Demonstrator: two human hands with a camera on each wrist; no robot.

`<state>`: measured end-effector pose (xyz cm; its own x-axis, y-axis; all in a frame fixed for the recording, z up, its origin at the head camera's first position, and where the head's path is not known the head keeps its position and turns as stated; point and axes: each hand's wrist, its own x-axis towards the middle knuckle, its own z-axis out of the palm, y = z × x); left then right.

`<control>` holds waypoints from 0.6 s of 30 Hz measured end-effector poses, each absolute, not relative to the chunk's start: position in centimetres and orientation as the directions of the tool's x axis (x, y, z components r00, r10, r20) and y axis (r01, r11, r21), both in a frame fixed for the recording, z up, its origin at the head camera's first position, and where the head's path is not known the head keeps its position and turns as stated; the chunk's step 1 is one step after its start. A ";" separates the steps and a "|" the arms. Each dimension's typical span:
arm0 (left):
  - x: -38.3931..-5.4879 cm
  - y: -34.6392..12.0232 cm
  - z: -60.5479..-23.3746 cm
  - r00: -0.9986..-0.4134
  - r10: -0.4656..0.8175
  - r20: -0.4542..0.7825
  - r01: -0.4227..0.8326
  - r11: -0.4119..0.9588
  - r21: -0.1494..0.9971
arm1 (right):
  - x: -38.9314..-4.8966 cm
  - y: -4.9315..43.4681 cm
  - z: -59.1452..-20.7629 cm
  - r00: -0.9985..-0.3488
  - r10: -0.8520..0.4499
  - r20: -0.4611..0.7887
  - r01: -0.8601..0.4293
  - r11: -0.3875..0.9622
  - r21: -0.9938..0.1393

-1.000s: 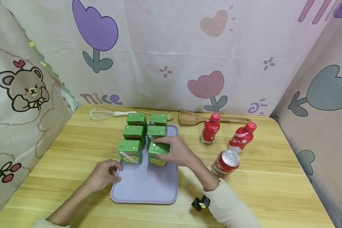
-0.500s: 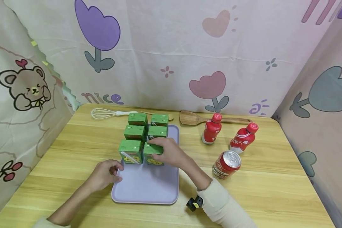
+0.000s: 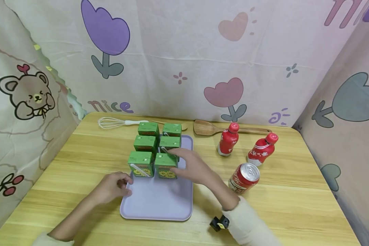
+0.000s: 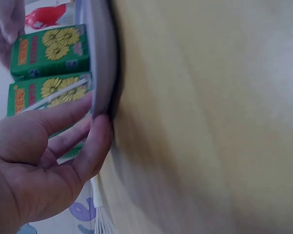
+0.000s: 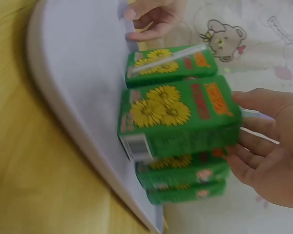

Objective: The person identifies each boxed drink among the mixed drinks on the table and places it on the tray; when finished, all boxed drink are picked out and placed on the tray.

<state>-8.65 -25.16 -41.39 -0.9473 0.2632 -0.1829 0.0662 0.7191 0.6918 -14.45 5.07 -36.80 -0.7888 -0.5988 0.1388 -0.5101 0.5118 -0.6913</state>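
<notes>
Several green drink cartons (image 3: 166,166) with yellow flowers stand upright in two columns on a lilac tray (image 3: 156,205). My left hand (image 3: 112,187) holds the tray's left rim, thumb and fingers on either side of it in the left wrist view. At the front right carton, my right hand (image 3: 193,166) has its thumb and fingers spread beside the top and right side. In the right wrist view its fingers (image 5: 256,129) are loosely extended at the carton's top end; whether they touch is hard to tell. White straws lie against some cartons, such as the front left carton (image 3: 141,164).
Right of the tray stand two red bottles (image 3: 228,140) (image 3: 262,149) and a red soda can (image 3: 244,177). Along the back edge lie a white whisk (image 3: 120,122), a wooden spoon (image 3: 183,126) partly hidden by cartons, and a wooden spatula (image 3: 207,127).
The front right carton has shifted left, close beside the front left one. My right hand followed it, then loosened and drew slightly right. The left hand stays at the rim.
</notes>
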 end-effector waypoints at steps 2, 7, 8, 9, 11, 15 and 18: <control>-8.8 -25.5 -41.2 -0.938 0.294 -0.184 0.086 0.711 0.698 | -14.0 6.3 -36.4 -0.801 -0.581 0.149 -0.510 0.530 -0.677; -9.1 -26.4 -40.6 -0.937 0.297 -0.182 0.088 0.706 0.703 | -12.7 9.6 -35.1 -0.818 -0.538 0.204 -0.531 0.568 -0.629; -9.2 -26.6 -40.5 -0.940 0.289 -0.184 0.080 0.707 0.702 | -12.5 10.3 -34.7 -0.821 -0.530 0.214 -0.534 0.577 -0.618; -9.3 -26.7 -40.4 -0.943 0.278 -0.185 0.071 0.709 0.701 | -12.2 11.0 -34.4 -0.821 -0.522 0.230 -0.540 0.582 -0.608; -9.5 -26.9 -40.1 -0.946 0.263 -0.188 0.061 0.716 0.696 | -11.8 12.6 -33.7 -0.817 -0.506 0.277 -0.561 0.587 -0.584; -9.9 -27.5 -39.4 -0.949 0.252 -0.187 0.068 0.747 0.662 | -11.1 15.9 -32.8 -0.806 -0.448 0.387 -0.592 0.624 -0.510; -10.3 -28.3 -38.9 -0.955 0.238 -0.179 0.076 0.776 0.627 | -10.7 18.6 -32.7 -0.811 -0.358 0.463 -0.567 0.677 -0.470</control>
